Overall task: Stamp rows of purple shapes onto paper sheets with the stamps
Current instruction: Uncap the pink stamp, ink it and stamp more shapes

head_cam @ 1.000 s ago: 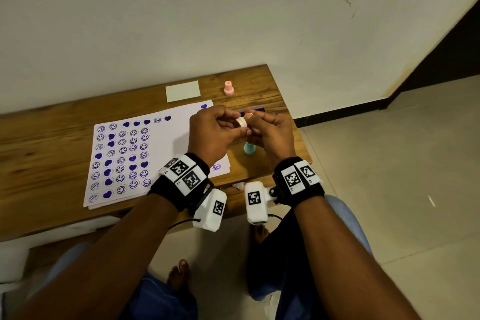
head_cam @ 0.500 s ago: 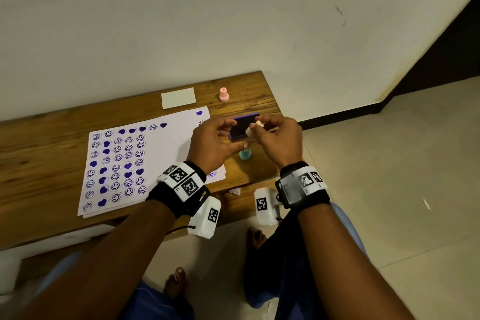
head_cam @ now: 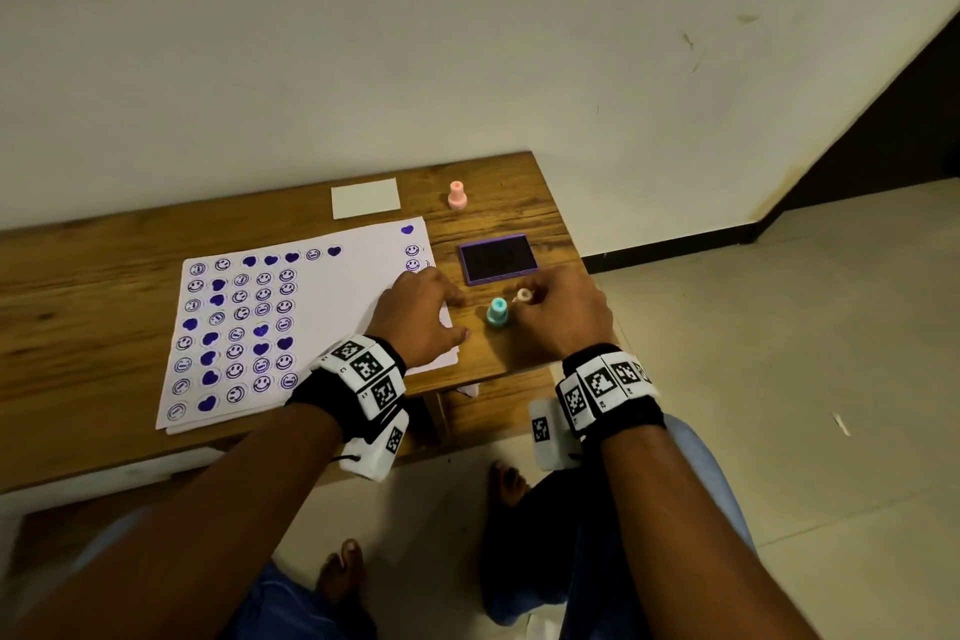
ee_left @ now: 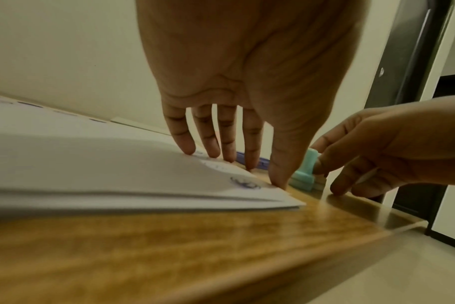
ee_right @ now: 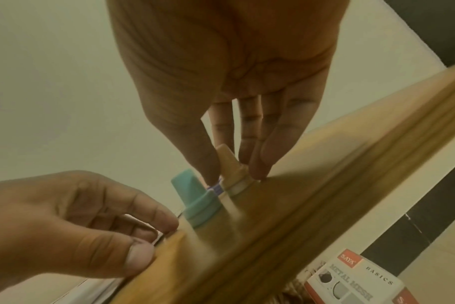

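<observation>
A white paper sheet [head_cam: 337, 307] with rows of purple smileys and hearts lies on the wooden table [head_cam: 93, 286]. My left hand [head_cam: 452, 314] rests on its right edge, and the left wrist view shows the fingers [ee_left: 185, 142] straight with their tips pressing the paper [ee_left: 91, 156]. My right hand [head_cam: 535, 301] pinches a cream stamp [head_cam: 523, 295] between thumb and fingers. The cream stamp [ee_right: 229, 162] stands on the table right beside a teal stamp [ee_right: 195, 199]. The teal stamp [head_cam: 497, 312] stands free between my hands. A purple ink pad [head_cam: 498, 258] lies open just behind them.
A pink stamp [head_cam: 456, 195] and a small white card [head_cam: 365, 198] sit near the table's back edge by the wall. The table's right end is just past my right hand. A printed box [ee_right: 356, 277] lies below the table. My bare feet are on the floor underneath.
Both hands came down from holding the cream stamp in the air. The left hand let go and settled on the paper; the right set the stamp on the table beside the teal one.
</observation>
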`<action>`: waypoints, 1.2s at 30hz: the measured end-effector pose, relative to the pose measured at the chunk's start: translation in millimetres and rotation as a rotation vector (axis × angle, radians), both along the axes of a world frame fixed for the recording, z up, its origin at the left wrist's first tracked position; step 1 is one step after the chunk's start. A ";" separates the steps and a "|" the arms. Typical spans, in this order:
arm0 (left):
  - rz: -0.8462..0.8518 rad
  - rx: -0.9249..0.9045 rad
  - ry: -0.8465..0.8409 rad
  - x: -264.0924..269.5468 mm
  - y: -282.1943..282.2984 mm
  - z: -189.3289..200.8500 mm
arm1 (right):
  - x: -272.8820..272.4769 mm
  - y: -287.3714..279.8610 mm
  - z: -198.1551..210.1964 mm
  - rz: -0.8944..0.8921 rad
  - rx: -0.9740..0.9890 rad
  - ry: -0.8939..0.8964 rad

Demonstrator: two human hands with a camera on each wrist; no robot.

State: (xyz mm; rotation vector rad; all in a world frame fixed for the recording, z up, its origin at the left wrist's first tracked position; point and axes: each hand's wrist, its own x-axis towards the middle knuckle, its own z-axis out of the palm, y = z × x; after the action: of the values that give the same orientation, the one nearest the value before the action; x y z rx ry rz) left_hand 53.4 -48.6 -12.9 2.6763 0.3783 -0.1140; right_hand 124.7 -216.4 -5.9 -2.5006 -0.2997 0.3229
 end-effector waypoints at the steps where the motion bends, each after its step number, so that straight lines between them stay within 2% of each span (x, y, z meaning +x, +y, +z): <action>1: -0.007 0.000 -0.002 0.8 -0.2 1.0 | -0.1 -1.0 0.6 0.008 -0.003 0.009; 7: 0.058 -0.033 -0.070 1.3 7.6 10.1 | 2.8 -11.9 12.5 -0.011 0.102 0.017; 13: 0.141 -0.004 -0.011 -1.9 45.3 21.1 | 3.1 -2.9 30.3 -0.088 0.233 -0.015; 19: 0.108 0.086 0.156 3.2 69.6 24.9 | 43.1 54.8 80.9 0.115 0.028 -0.129; 21: 0.098 0.090 0.197 8.1 71.5 23.6 | 64.3 80.4 85.4 0.146 -0.032 -0.099; 27: 0.101 0.066 0.201 18.9 74.5 21.7 | 108.8 129.8 66.9 0.190 -0.276 -0.071; 32: 0.092 0.050 0.210 22.8 75.1 20.0 | 116.4 142.4 42.9 0.220 -0.347 -0.076; 36: 0.082 0.061 0.216 26.1 72.5 21.0 | 114.6 144.2 34.3 0.212 -0.324 -0.084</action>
State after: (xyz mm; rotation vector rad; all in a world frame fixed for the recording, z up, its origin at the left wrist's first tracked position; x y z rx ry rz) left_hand 79.5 23.8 8.2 2.7117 0.5658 -0.3742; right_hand 239.4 -72.2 28.4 -2.8106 -0.5911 0.3779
